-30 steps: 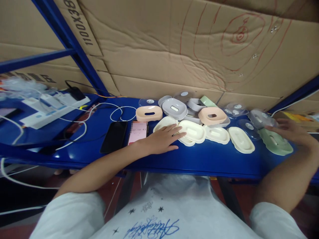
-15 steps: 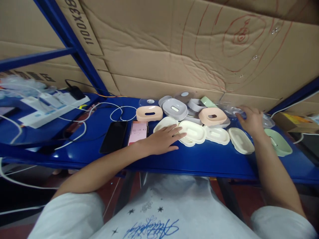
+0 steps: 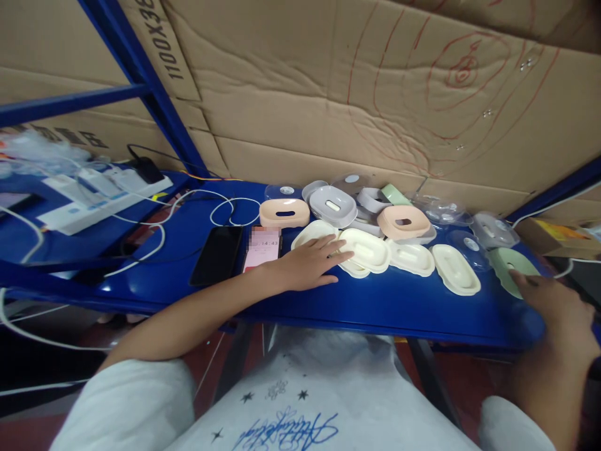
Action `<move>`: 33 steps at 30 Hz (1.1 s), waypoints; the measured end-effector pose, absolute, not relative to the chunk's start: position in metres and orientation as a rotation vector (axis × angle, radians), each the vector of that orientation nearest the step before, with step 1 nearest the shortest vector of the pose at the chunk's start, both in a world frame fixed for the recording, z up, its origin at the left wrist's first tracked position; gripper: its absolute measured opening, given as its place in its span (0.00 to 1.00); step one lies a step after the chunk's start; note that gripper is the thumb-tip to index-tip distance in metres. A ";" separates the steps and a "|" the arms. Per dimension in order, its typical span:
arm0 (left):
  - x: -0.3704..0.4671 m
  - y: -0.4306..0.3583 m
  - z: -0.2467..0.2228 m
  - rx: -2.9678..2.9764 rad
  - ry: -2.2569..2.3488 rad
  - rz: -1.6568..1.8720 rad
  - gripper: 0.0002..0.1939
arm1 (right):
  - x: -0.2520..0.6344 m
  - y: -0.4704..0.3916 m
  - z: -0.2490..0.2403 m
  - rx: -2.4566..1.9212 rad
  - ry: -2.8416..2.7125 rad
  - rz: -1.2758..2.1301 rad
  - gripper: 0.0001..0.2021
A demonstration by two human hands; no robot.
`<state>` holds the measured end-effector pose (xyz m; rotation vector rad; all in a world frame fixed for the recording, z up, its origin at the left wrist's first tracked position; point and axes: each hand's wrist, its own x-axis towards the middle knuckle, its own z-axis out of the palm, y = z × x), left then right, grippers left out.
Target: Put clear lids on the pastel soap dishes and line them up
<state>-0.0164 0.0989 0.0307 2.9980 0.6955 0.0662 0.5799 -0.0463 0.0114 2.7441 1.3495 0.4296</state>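
Note:
My left hand (image 3: 307, 263) lies flat on the blue shelf (image 3: 375, 300), fingers spread over the edge of a cream soap-dish tray (image 3: 313, 233) and touching a second cream tray (image 3: 365, 249). Near the shelf's front right edge, my right hand (image 3: 554, 307) rests with its fingertips on a pale green tray (image 3: 509, 266). Two more cream trays (image 3: 454, 269) lie between the hands. Behind them stand peach dishes (image 3: 402, 220), a grey dish (image 3: 332, 205) and clear plastic lids (image 3: 493, 230).
Two phones (image 3: 216, 254) lie left of my left hand, one with a lit pink screen (image 3: 263, 247). White cables (image 3: 220, 210) and a power strip (image 3: 101, 194) fill the left end. Cardboard (image 3: 328, 94) backs the shelf; a blue upright (image 3: 141, 81) slants at left.
My right hand reached to the back among the clear lids, then drew back to the front right onto the green tray. The left hand stayed put.

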 end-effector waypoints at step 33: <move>-0.017 0.101 0.028 2.987 0.694 0.081 0.35 | 0.471 0.058 0.068 2.531 1.988 0.625 0.28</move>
